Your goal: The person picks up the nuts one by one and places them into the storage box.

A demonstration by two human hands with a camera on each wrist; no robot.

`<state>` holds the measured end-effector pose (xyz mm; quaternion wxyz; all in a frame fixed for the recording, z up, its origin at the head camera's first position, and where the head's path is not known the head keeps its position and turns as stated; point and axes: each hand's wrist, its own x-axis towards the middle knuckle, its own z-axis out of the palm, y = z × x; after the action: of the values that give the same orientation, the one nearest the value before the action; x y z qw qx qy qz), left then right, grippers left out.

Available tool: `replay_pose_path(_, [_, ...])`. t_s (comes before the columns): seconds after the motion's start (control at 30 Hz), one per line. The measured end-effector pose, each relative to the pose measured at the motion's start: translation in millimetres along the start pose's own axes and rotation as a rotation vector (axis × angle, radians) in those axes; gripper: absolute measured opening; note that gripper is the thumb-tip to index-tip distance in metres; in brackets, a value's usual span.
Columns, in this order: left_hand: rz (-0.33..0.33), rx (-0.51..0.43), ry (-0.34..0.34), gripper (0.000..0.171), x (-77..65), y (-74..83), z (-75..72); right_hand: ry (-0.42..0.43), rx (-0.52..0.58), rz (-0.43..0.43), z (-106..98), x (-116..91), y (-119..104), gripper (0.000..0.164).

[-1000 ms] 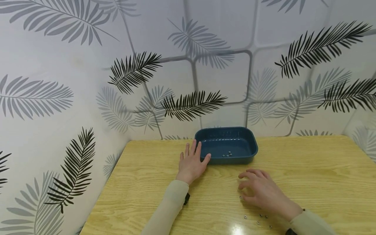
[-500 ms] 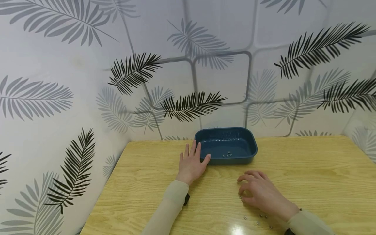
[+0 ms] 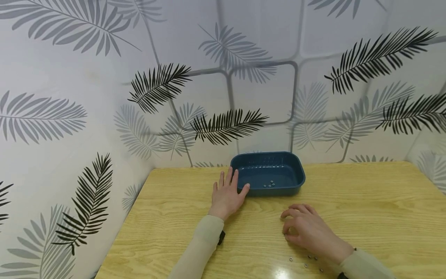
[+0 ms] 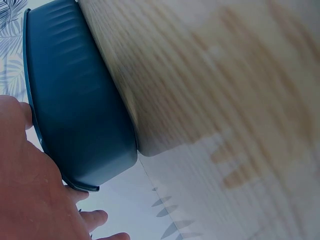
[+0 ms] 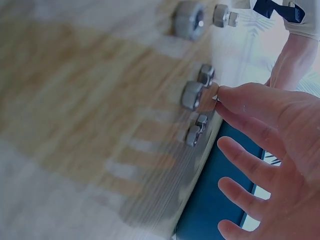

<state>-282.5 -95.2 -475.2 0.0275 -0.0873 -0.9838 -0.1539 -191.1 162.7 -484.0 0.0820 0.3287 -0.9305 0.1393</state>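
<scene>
Left hand (image 3: 227, 197) lies spread against blue tray (image 3: 275, 192), probably steadying it. Right hand (image 3: 307, 229) fingertip-pinches a tiny metal piece (image 5: 216, 98).

I see a blue tray (image 3: 275, 192), silvery nuts (image 5: 191, 95), a yellow wood-grained table (image 3: 167, 221), cream sleeves (image 3: 199, 246) and a whitish wall (image 3: 205, 91) patterned with black and grey fronds (image 3: 228, 126).
</scene>
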Motion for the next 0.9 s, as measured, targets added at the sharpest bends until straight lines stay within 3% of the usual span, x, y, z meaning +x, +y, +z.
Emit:
replay_pose_path(0.5, [0.003, 0.017, 0.0, 0.075, -0.2, -0.6, -0.2, 0.032, -0.035, -0.056, 2.4, 3.9, -1.5, 0.021])
replay_pose_path(0.9, [0.004, 0.013, -0.006, 0.075, 0.1, 0.0, -1.1, 0.029, 0.0, 0.008, -1.8, 5.6, -4.1, 0.018])
